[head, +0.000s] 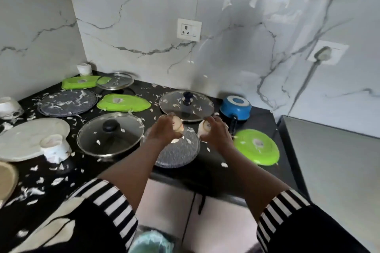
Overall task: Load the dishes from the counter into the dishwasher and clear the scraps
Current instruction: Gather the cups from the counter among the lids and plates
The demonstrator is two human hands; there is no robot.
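Note:
My left hand (164, 130) grips a small white cup (178, 124) that stands upside down on a grey speckled plate (178, 154). My right hand (216, 132) grips a second upturned white cup (204, 128) beside that plate. Behind them lies a glass lid with a dark knob (186, 106). Another glass lid (111, 133) lies to the left. White scraps (39, 190) are scattered over the black counter (86, 170).
Green plates (257, 147) (123, 102) (80, 82), a grey plate (67, 102), a white plate (26, 137), white cups (55, 148) (9, 107) (84, 69), a small steel-rimmed lid (115, 81) and an upturned blue pan (235, 108) lie around. A bin (150, 242) stands below.

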